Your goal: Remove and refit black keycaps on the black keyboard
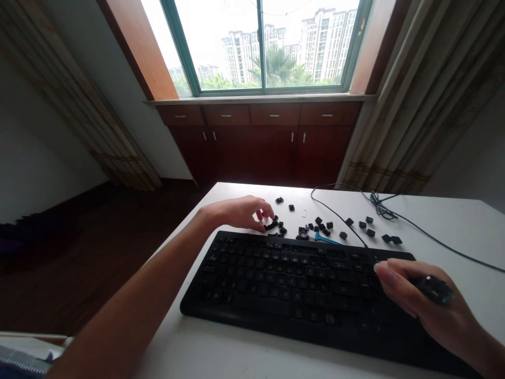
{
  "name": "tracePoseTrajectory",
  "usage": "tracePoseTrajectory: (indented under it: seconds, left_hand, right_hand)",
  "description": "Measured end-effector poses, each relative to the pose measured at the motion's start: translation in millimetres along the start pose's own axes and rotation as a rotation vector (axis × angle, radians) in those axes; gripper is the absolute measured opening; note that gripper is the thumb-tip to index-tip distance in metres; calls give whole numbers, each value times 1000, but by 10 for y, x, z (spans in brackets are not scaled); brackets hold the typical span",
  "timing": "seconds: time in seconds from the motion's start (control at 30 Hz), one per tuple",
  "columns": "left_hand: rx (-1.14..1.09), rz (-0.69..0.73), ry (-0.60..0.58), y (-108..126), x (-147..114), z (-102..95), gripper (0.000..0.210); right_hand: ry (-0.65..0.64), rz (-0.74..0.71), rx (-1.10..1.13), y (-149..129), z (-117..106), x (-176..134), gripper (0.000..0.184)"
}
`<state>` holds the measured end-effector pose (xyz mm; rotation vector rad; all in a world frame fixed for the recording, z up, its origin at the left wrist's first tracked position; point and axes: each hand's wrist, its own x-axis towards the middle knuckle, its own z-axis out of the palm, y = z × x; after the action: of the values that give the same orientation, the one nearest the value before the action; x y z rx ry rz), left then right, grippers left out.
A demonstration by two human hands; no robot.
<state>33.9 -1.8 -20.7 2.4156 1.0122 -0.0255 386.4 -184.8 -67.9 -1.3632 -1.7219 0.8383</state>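
Observation:
A black keyboard [276, 284] lies across the white table, with keycaps gone from some of its positions. Beyond its back edge, my left hand [248, 210] reaches over a small cluster of loose black keycaps [272, 225]. Its thumb and forefinger are apart, with the keycaps by the fingertips. Over the keyboard's right end, my right hand [418, 295] is closed around a dark tool [436, 289] whose glossy end sticks out behind the thumb. The tool's front end is hidden, so its kind is unclear.
A blue brush [326, 240] with pale bristles lies behind the keyboard among more loose keycaps [318, 221]. A black cable [381, 208] loops over the table's back right. Past the table stand wooden cabinets [256, 150] under a window.

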Motion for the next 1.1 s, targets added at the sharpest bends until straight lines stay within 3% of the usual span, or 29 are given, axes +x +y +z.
tracePoseTrajectory:
  seconds: [0.23, 0.4, 0.5, 0.8, 0.97, 1.1]
  left_hand:
    - [55, 75, 70, 53, 28, 36, 31]
    - [84, 55, 178, 25, 5, 34, 47]
    - [86, 49, 171, 32, 16, 60, 54]
    - [203, 97, 195, 85, 110, 159, 32]
    - [226, 149, 267, 21, 164, 237, 38]
    - [178, 145, 233, 50, 180, 268, 35]
  right_hand:
    - [-1, 3, -13, 3, -7, -6, 54]
    - [-9, 15, -12, 6, -7, -8, 53]
    - [2, 17, -13, 2, -2, -11, 54]
    - [-15, 18, 1, -22, -10, 5, 54]
    - [-20, 28, 1, -23, -12, -1, 55]
    - [-22, 29, 5, -37, -10, -4, 55]
